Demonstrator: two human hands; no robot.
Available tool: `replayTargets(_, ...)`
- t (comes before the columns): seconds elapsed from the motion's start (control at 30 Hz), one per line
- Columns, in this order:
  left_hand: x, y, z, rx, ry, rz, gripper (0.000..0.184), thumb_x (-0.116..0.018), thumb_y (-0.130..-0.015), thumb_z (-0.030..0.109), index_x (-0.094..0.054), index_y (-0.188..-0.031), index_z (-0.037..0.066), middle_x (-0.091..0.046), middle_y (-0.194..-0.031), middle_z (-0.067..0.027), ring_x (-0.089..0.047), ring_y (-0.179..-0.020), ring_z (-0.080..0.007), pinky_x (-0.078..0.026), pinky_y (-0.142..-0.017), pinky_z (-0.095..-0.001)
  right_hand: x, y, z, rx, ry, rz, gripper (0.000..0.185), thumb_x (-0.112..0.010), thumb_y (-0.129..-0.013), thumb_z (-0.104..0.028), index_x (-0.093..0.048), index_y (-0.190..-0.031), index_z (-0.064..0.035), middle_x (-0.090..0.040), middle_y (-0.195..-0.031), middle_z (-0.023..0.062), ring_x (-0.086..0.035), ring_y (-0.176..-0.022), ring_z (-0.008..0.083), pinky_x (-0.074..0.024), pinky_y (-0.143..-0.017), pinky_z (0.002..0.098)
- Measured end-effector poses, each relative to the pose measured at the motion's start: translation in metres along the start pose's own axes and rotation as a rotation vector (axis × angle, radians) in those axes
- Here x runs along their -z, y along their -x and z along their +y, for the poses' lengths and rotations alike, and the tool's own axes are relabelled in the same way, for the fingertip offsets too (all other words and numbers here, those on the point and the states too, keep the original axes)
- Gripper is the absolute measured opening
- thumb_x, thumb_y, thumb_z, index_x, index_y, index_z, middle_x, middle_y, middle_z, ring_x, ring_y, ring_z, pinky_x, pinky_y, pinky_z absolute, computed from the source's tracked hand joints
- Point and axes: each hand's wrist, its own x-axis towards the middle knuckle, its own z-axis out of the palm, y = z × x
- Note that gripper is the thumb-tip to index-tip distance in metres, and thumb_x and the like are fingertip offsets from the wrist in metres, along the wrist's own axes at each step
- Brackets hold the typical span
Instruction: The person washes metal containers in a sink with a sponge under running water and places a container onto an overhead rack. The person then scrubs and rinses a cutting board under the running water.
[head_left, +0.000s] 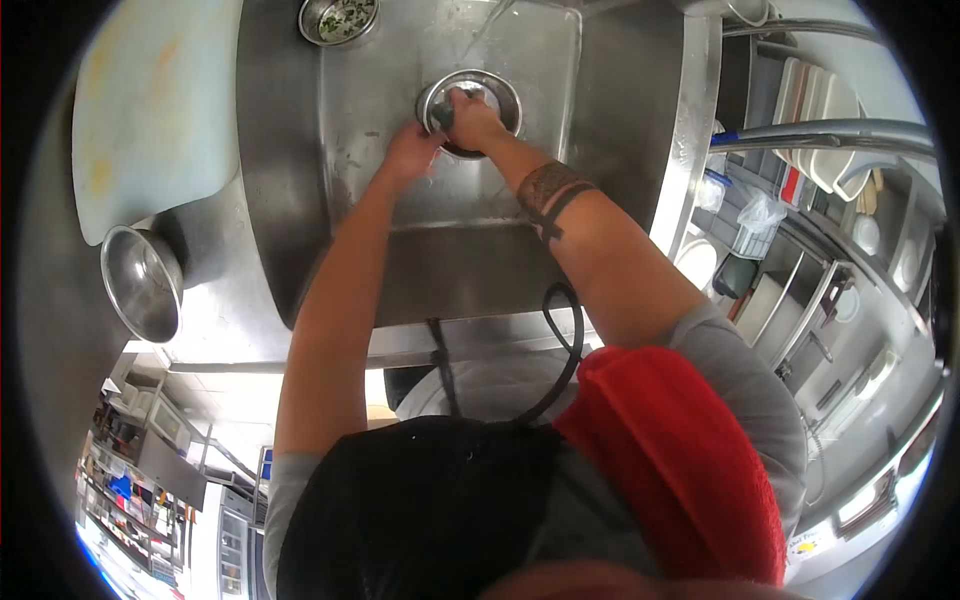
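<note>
A round metal bowl (511,104) stands on the floor of the steel sink (350,150). At its lower left rim is my left hand (411,154), with the fingers closed on the edge. My right hand (474,122) reaches down inside the bowl, its fingers curled. Against those fingers shows a small dark grey-green thing (443,115), too unclear to name. Part of the bowl's inside is hidden by my right hand.
A small metal bowl with chopped greens (339,20) sits at the sink's upper left. On the left counter are a stained white cutting board (150,120) and a tilted steel mixing bowl (142,283). Shelves with white trays (815,120) stand at right.
</note>
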Motion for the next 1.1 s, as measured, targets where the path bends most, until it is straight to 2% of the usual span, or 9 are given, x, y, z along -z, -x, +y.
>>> replayTargets(0.1, -0.010, 0.006, 0.011, 0.036, 0.213, 0.095, 0.026, -0.065, -0.089, 0.018, -0.061, -0.101, -0.005, -0.063, -0.089, -0.0087, -0.065, -0.080, -0.0197, -0.060, -0.074, -0.0351, 0.028, -0.010, 0.004, -0.212, -0.478, -0.175, 0.075, -0.080, -0.074, -0.035, -0.049, -0.135, -0.0044, -0.064, -0.124, 0.0258, -0.064, -0.115, 0.0385, -0.0521, -0.097, 0.0473)
replayTargets(0.23, -0.008, 0.010, 0.055, 0.013, 0.323, 0.232, 0.019, -0.065, -0.083, 0.013, -0.066, -0.088, -0.005, -0.063, -0.083, -0.0090, -0.065, -0.073, -0.0205, -0.060, -0.069, -0.0369, 0.107, 0.014, -0.007, -0.173, -0.199, -0.022, 0.073, -0.078, -0.076, -0.034, -0.050, -0.134, -0.0006, -0.064, -0.124, 0.0243, -0.064, -0.115, 0.0383, -0.0523, -0.095, 0.0496)
replayTargets(0.37, -0.005, 0.021, 0.114, -0.083, 0.243, 0.313, 0.020, -0.063, -0.082, 0.014, -0.067, -0.083, -0.006, -0.064, -0.080, -0.0106, -0.064, -0.073, -0.0195, -0.058, -0.066, -0.0394, 0.121, 0.017, -0.007, 0.277, -0.002, 0.309, 0.063, -0.073, -0.083, -0.034, -0.055, -0.134, -0.0045, -0.064, -0.125, 0.0230, -0.062, -0.115, 0.0381, -0.0492, -0.098, 0.0460)
replayTargets(0.57, 0.018, 0.052, 0.168, -0.350, -0.362, 0.631, 0.032, -0.059, -0.081, 0.024, -0.068, -0.078, -0.007, -0.067, -0.086, -0.0307, -0.064, -0.082, -0.0478, -0.050, -0.078, -0.0499, 0.167, 0.043, -0.026, 0.342, -0.758, -0.168, 0.057, -0.065, -0.086, -0.032, -0.056, -0.135, -0.0060, -0.067, -0.121, 0.0191, -0.064, -0.112, 0.0351, -0.0488, -0.098, 0.0449)
replayTargets(0.63, 0.032, 0.065, 0.178, -0.443, -0.686, 0.543, 0.030, -0.058, -0.081, 0.022, -0.068, -0.078, -0.006, -0.067, -0.089, -0.0317, -0.065, -0.086, -0.0470, -0.052, -0.079, -0.0494, 0.187, 0.072, -0.030, 0.357, -0.202, -0.550, 0.056, -0.065, -0.085, -0.028, -0.056, -0.136, -0.0089, -0.068, -0.117, 0.0206, -0.065, -0.109, 0.0365, -0.0500, -0.094, 0.0458)
replayTargets(0.77, 0.046, 0.057, 0.197, -0.511, -0.768, 0.491, 0.033, -0.064, -0.084, 0.028, -0.070, -0.076, -0.003, -0.068, -0.082, -0.0291, -0.069, -0.085, -0.0416, -0.055, -0.080, -0.0458, 0.219, 0.119, -0.050, 0.469, 0.198, -0.350, 0.049, -0.064, -0.084, -0.023, -0.059, -0.131, -0.0079, -0.069, -0.111, 0.0225, -0.066, -0.106, 0.0385, -0.0513, -0.090, 0.0473)
replayTargets(0.97, 0.001, 0.099, 0.195, -0.106, 0.358, 0.487, 0.056, -0.076, -0.083, 0.043, -0.064, -0.111, -0.004, -0.071, -0.101, -0.0143, -0.071, -0.085, -0.0249, -0.056, -0.078, -0.0377, 0.220, 0.083, -0.068, 0.346, -0.404, 0.203, 0.044, -0.066, -0.080, -0.020, -0.055, -0.118, -0.0021, -0.065, -0.107, 0.0299, -0.063, -0.102, 0.0486, -0.0525, -0.084, 0.0506)
replayTargets(1.03, 0.002, 0.086, 0.176, -0.107, 0.706, 0.305, 0.086, -0.077, -0.082, 0.047, -0.041, -0.137, -0.008, -0.060, -0.127, -0.0164, -0.067, -0.103, -0.0272, -0.057, -0.080, -0.0386, 0.204, 0.094, -0.085, 0.020, -0.544, 0.297, 0.049, -0.066, -0.081, -0.018, -0.052, -0.122, 0.0033, -0.065, -0.109, 0.0294, -0.062, -0.102, 0.0498, -0.0520, -0.088, 0.0495)
replayTargets(1.1, 0.040, 0.085, 0.178, -0.043, 0.696, -0.022, 0.093, -0.078, -0.081, 0.048, -0.034, -0.143, -0.006, -0.054, -0.133, -0.0172, -0.062, -0.112, -0.0281, -0.056, -0.084, -0.0399, 0.168, 0.101, -0.069, 0.248, -0.480, 0.310, 0.052, -0.065, -0.084, -0.020, -0.050, -0.125, 0.0083, -0.066, -0.108, 0.0297, -0.062, -0.103, 0.0494, -0.0513, -0.090, 0.0487)
